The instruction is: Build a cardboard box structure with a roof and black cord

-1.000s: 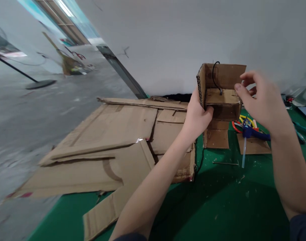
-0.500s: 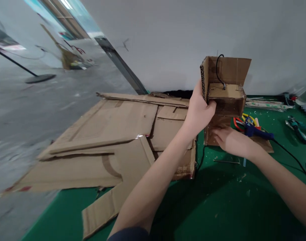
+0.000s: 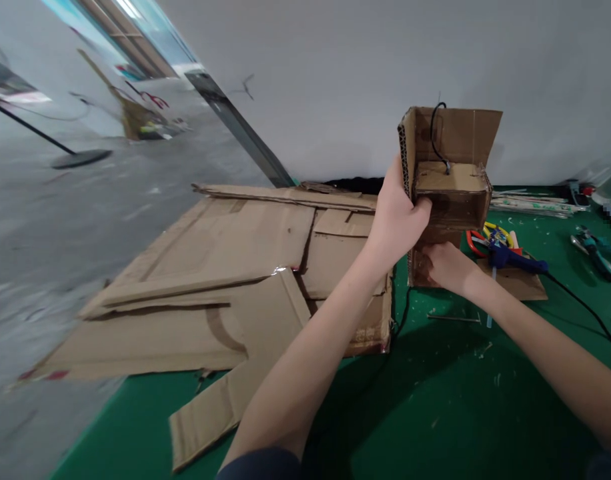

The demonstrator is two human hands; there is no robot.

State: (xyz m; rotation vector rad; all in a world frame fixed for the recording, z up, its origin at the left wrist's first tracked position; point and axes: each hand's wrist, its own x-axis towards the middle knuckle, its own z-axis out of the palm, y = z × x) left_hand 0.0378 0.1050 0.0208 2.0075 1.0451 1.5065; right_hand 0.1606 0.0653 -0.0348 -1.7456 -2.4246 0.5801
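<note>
A cardboard box structure (image 3: 458, 179) with a raised back panel stands upright at the right of the work surface. A black cable loops out of its upper ledge, and open compartments show below. My left hand (image 3: 398, 217) grips its left side wall, thumb on the front edge and fingers behind the panel. My right hand (image 3: 448, 267) reaches into the lower opening with fingers bent together; their tips are in shadow, and what they pinch, if anything, is hidden. Just right of that hand lies a blue glue gun (image 3: 518, 261) with a clear glue stick.
Large flat cardboard pieces (image 3: 235, 240) cover the left of the green table (image 3: 385, 413). Red- and yellow-handled tools (image 3: 493, 237) lie behind the glue gun. Pliers (image 3: 595, 257) are at far right, thin sticks (image 3: 535, 205) by the wall. A thin metal rod (image 3: 453, 319) lies in front.
My right hand has moved slightly up and deeper into the lower opening, its fingers curling in. My left hand keeps its hold on the cardboard structure.
</note>
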